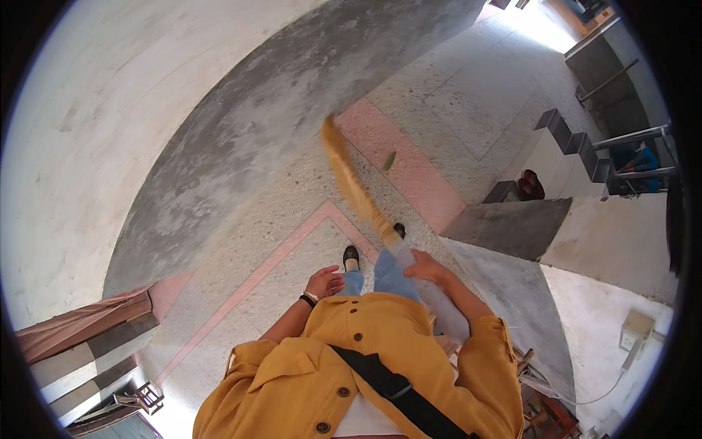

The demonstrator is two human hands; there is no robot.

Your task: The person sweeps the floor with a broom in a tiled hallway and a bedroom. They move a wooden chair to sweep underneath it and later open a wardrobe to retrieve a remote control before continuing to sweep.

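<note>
Tan, curved, bristly broom (373, 218) over speckled, pink-banded floor (274, 212)

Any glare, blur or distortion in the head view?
Head view: floor patch at upper right blown out by glare; head view: broom bristles look soft, possibly motion blur; head view: grey wall band bows into an arc, fisheye distortion, with black corners.

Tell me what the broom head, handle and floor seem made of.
Broom head: probably dry straw or plant fibre, matte, judging by its tan, bristly look, though blurred.
Handle: pale and smooth, perhaps plastic or a plastic wrapping; the look leaves it open.
Floor: likely terrazzo or pebbled concrete, given its speckled grey surface and pink bands.
</note>
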